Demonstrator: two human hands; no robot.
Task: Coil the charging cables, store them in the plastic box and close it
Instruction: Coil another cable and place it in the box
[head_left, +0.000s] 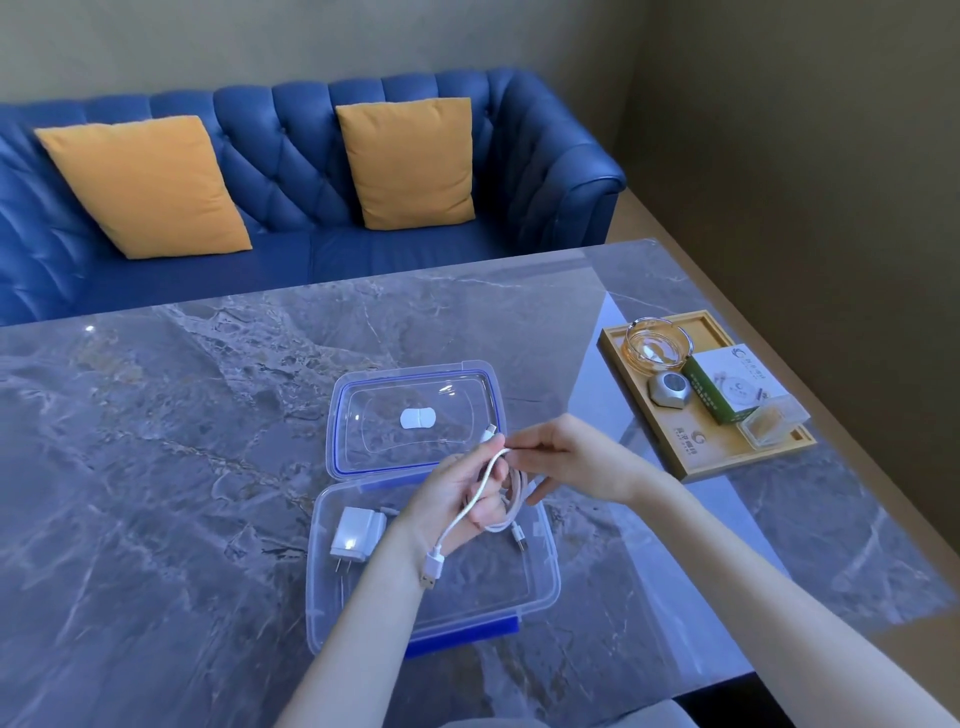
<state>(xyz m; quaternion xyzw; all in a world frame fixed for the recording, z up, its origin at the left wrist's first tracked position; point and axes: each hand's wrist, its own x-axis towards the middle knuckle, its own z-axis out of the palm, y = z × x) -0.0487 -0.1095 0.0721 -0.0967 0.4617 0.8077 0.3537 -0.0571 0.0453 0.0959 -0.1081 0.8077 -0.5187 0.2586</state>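
Note:
A clear plastic box with blue clips stands open on the marble table, its lid lying flat behind it. A white charger plug lies inside the box at the left. Above the box, my left hand holds a white charging cable; its USB plug dangles by my wrist. My right hand pinches the same cable near its small connector. A second, pinkish cable hangs looped by my left fingers, one plug down in the box.
A wooden tray at the table's right holds a glass ashtray, a grey metal piece, a green-white carton and a small clear case. A blue sofa with orange cushions stands beyond the table.

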